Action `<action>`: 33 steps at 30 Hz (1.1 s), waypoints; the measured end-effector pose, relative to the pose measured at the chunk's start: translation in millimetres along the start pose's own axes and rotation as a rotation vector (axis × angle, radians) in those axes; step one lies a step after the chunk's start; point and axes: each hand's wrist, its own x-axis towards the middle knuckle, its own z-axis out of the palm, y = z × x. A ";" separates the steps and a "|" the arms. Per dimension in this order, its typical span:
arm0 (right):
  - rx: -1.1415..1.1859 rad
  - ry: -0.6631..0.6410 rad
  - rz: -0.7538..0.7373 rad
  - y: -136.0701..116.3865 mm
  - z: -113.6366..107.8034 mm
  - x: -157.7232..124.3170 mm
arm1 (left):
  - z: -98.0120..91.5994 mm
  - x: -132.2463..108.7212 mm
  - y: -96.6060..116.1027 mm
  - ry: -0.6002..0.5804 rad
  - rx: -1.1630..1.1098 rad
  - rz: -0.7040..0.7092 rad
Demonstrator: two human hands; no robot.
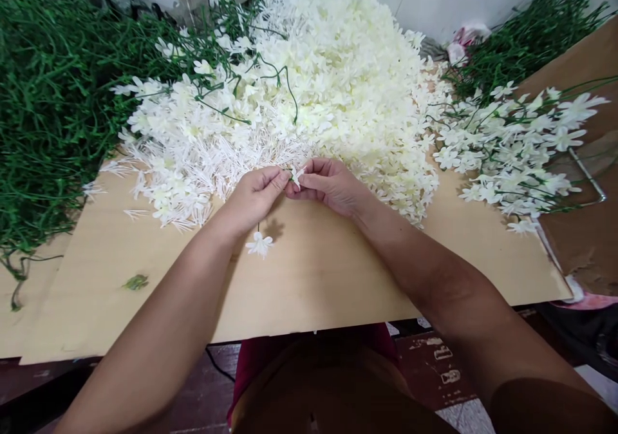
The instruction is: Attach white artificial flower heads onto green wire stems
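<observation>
My left hand [263,192] is closed, thumb against fingers, on a thin green artificial flower stem that is mostly hidden in the grip. From below it hangs a white artificial flower [260,245] on the same side. My right hand [326,186] pinches a small white blossom [296,175] right against the left fingertips, where a bit of green shows. Just beyond both hands lies a big heap of loose cream-white petals [357,93], with thin white stamen-like pieces [232,154] along its near left side.
Green plastic stems [53,99] are piled at the left, more green stems [541,31] at the back right. Finished-looking white flower sprays [512,144] lie at the right beside a cardboard box [589,247] and a bent metal rod [586,170]. A green scrap [136,282] rests on the board [328,279].
</observation>
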 end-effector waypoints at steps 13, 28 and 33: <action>-0.007 -0.020 0.013 -2.9 2.0 -3.5 | -6.4 0.0 -5.1 -0.031 0.027 0.002; -0.048 0.049 0.005 -1.5 4.3 -0.9 | -5.9 1.6 -8.2 -0.047 0.006 0.042; -0.072 0.068 0.003 0.1 6.5 0.5 | -1.4 2.4 -5.6 -0.024 0.042 0.035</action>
